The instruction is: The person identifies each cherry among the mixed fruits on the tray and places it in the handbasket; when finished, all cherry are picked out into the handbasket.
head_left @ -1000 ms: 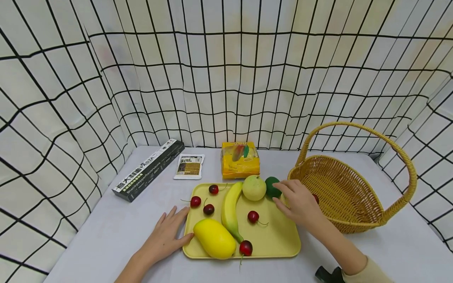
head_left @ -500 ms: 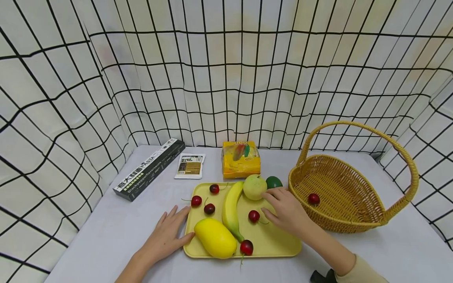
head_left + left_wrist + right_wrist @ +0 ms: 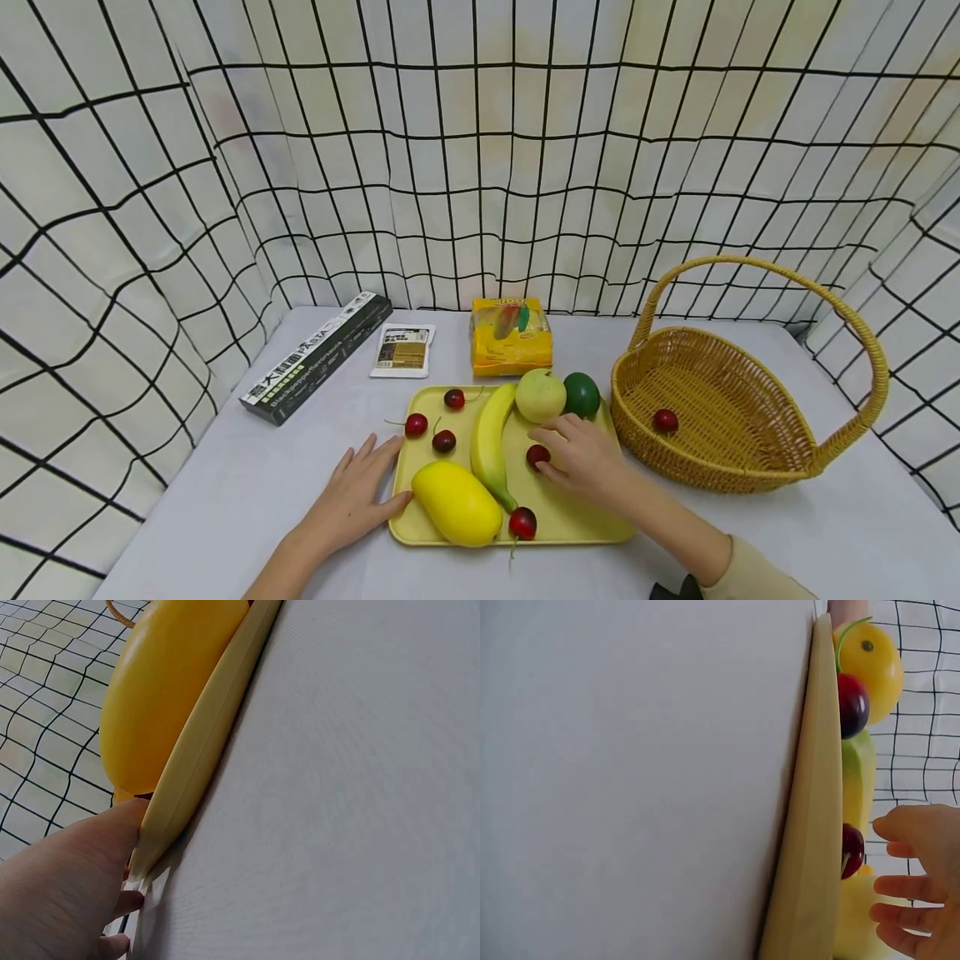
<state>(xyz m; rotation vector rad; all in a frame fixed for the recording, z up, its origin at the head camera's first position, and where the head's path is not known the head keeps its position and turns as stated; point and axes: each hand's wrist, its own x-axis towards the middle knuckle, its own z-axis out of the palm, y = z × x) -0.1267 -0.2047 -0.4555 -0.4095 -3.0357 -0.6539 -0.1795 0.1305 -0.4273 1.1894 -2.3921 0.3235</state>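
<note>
My right hand (image 3: 585, 460) is over the right part of a yellow tray (image 3: 577, 521), thumb and fingers spread on the near side of a dark red cherry (image 3: 536, 456). In the right wrist view a gap shows between thumb and fingers, with that cherry (image 3: 853, 851) beyond the fingertips. My left hand (image 3: 352, 496) lies flat beside the tray, its thumb against the left rim by a yellow mango (image 3: 456, 504). A banana (image 3: 489, 446), a pale green round fruit (image 3: 540, 396), a dark green fruit (image 3: 582, 395) and several other cherries (image 3: 443, 442) also occupy the tray.
A wicker basket (image 3: 720, 479) with a tall handle stands right of the tray, one cherry (image 3: 664, 421) inside. Behind the tray are a yellow packet (image 3: 512, 337) and a small sachet (image 3: 402, 351). A black pasta box (image 3: 318, 358) lies at left. Black netting surrounds the table.
My right hand has moved left and nearer, from the dark green fruit to the cherry in the tray's middle. The dark green fruit shows fully now. My left hand stays put.
</note>
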